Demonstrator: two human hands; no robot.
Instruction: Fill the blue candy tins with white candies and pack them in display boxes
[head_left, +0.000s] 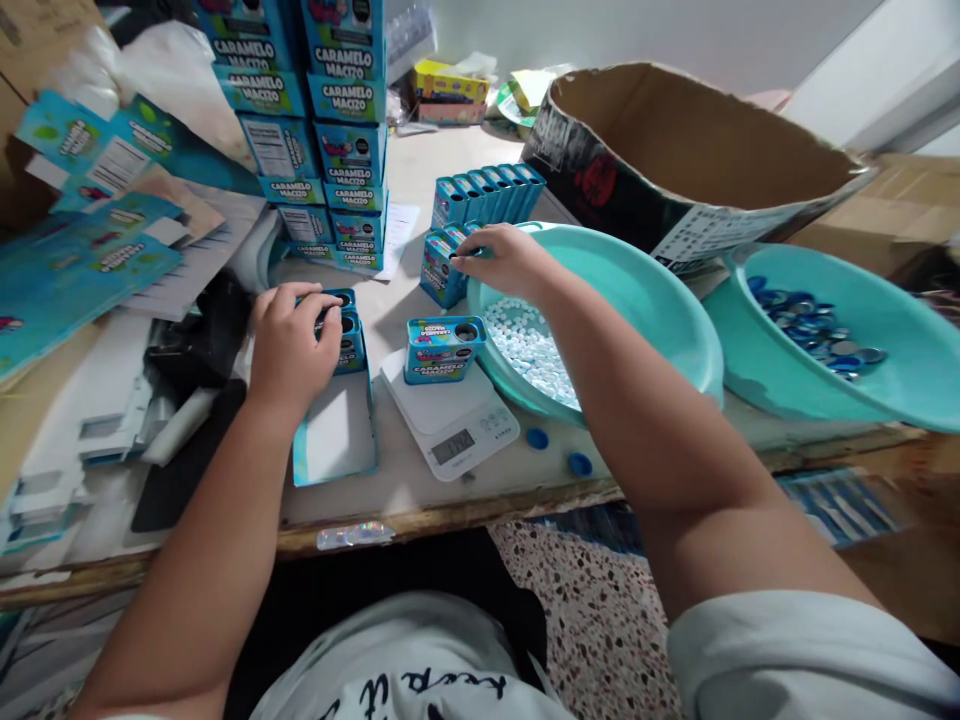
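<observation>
White scale (466,440) centre: at ten o'clock, my left hand (291,338) curls over boxed tins (351,348); at one, my right hand (511,255) meets standing tins (441,275). Either gripping? Can't tell! One lone tin (442,358) tops the scale.

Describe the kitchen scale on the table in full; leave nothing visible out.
The kitchen scale is flat and white, apparently plastic, with a plain weighing plate and, at its near end, a panel with small round buttons. Its grey display shows dark digits too blurred to read surely. It lies flat on the table, set askew, between the open carton and the turquoise basin. A blue tin stands upright on the plate. Neither the left hand nor the right hand touches it.
</observation>
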